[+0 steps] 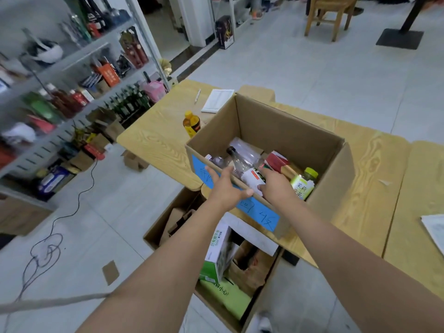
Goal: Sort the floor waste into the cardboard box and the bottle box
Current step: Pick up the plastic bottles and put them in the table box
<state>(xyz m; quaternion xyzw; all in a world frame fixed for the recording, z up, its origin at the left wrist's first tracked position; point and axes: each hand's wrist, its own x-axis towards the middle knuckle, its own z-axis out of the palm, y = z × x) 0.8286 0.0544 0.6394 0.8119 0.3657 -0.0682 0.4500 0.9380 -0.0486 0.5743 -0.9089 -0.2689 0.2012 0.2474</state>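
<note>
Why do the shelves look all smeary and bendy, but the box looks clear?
Head view: the shelves at the left edge are smeared, probably motion, and the wide lens bows them; the bottle box and the clear bottle in the right hand, mid-frame, look sharp; lighting is soft, without glare.

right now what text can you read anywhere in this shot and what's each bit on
"茉莉花茶": label of the green-capped bottle in the bottle box.
"回收": handwritten on that box's blue label; its start is covered by the left hand.
"小心": green sheet in the cardboard box on the floor.
Too blurred: the clear bottle in the right hand, white-green carton, shelf goods.
</note>
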